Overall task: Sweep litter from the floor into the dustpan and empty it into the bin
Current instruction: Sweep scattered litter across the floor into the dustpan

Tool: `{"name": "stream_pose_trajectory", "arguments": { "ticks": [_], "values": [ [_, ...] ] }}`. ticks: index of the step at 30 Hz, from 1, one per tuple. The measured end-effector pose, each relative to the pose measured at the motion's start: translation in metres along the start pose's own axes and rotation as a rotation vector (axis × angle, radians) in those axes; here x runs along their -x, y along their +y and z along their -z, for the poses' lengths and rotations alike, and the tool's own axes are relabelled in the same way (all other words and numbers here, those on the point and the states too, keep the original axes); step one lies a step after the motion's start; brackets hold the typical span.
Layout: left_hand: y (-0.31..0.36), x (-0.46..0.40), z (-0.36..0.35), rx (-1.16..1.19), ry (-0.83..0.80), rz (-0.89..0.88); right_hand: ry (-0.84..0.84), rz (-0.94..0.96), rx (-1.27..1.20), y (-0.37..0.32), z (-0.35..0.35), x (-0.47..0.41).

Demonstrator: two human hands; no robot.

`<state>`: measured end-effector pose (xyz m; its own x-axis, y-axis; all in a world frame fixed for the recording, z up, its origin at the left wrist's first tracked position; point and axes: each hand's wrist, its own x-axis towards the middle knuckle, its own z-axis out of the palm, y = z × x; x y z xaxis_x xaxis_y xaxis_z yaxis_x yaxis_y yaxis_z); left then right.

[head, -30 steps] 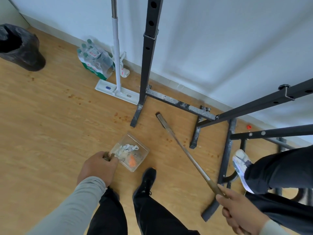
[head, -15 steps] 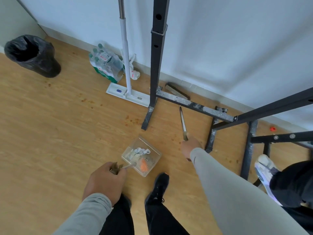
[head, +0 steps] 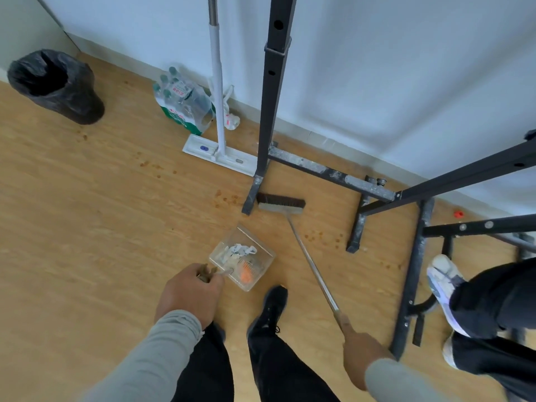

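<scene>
Wooden floor (head: 87,227) along a white wall, bin (head: 55,85) standing off in the far-left corner. My left hand (head: 188,294) grips the clear dustpan (head: 242,256), already holding litter; my right hand (head: 362,352) grips the broom (head: 281,204) beside the rack foot. I should draw the crumbs (head: 226,198) toward the pan with short strokes, keeping its lip flat.

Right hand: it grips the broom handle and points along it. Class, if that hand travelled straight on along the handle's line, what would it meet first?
The right hand would run up the broom handle to the brush head, beside the foot of the black metal frame. Depth is hard to judge.
</scene>
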<state>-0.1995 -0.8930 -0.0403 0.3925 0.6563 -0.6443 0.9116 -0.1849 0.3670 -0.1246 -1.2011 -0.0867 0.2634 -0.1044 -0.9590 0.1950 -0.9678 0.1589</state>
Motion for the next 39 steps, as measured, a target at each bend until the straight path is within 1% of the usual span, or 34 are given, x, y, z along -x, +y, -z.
{"name": "stream_pose_trajectory", "arguments": {
  "ticks": [2, 3, 5, 6, 7, 8, 10, 11, 13, 16, 18, 20, 24, 26, 28, 31, 34, 37, 39],
  "values": [
    [-0.002, -0.001, 0.001, -0.016, 0.001, 0.004, -0.085, 0.017, 0.05, 0.018, -0.001, 0.026],
    [-0.003, -0.002, 0.001, -0.021, -0.001, 0.007, -0.075, 0.032, 0.078, 0.03, -0.001, 0.037],
    [-0.003, -0.002, 0.002, -0.014, -0.008, 0.006, -0.015, 0.032, 0.079, 0.057, -0.004, 0.046],
    [-0.003, -0.002, 0.002, -0.012, -0.009, 0.0, 0.051, 0.022, 0.102, 0.075, -0.005, 0.049],
    [-0.002, -0.002, 0.002, -0.011, -0.007, -0.005, 0.077, -0.002, 0.101, 0.091, -0.003, 0.054],
    [-0.002, -0.002, 0.002, -0.008, -0.007, -0.008, 0.137, 0.023, 0.089, 0.104, -0.001, 0.061],
    [-0.002, -0.004, 0.001, -0.005, -0.01, -0.02, 0.199, 0.06, -0.008, 0.123, 0.003, 0.075],
    [-0.002, -0.005, 0.0, -0.004, -0.008, -0.026, 0.219, 0.078, -0.06, 0.119, 0.012, 0.087],
    [-0.001, -0.007, -0.001, 0.001, -0.001, -0.036, 0.274, 0.067, -0.088, 0.104, 0.012, 0.082],
    [-0.007, -0.007, -0.003, 0.005, -0.013, -0.05, 0.274, -0.013, -0.102, 0.051, 0.003, 0.049],
    [-0.019, -0.006, -0.004, 0.026, -0.043, -0.049, 0.19, -0.038, -0.154, 0.016, -0.015, 0.034],
    [-0.03, -0.005, -0.004, 0.023, -0.089, -0.055, 0.125, -0.065, -0.133, -0.004, -0.044, 0.04],
    [-0.047, -0.001, 0.003, 0.025, -0.149, -0.052, 0.099, -0.129, -0.056, 0.017, -0.102, 0.071],
    [-0.056, 0.003, 0.007, -0.014, -0.163, -0.061, 0.051, -0.152, -0.093, 0.033, -0.122, 0.092],
    [-0.062, 0.009, 0.009, -0.07, -0.176, -0.094, 0.024, -0.164, -0.174, 0.044, -0.137, 0.11],
    [-0.06, 0.031, 0.011, -0.177, -0.214, -0.183, 0.11, -0.139, -0.362, 0.063, -0.156, 0.132],
    [-0.059, 0.047, 0.016, -0.228, -0.218, -0.235, 0.171, -0.107, -0.646, 0.083, -0.18, 0.157],
    [-0.064, 0.047, 0.016, -0.239, -0.22, -0.245, 0.152, -0.148, -0.912, 0.093, -0.2, 0.178],
    [-0.068, 0.045, 0.015, -0.25, -0.23, -0.245, 0.139, -0.193, -1.107, 0.094, -0.201, 0.183]
  ]
}}
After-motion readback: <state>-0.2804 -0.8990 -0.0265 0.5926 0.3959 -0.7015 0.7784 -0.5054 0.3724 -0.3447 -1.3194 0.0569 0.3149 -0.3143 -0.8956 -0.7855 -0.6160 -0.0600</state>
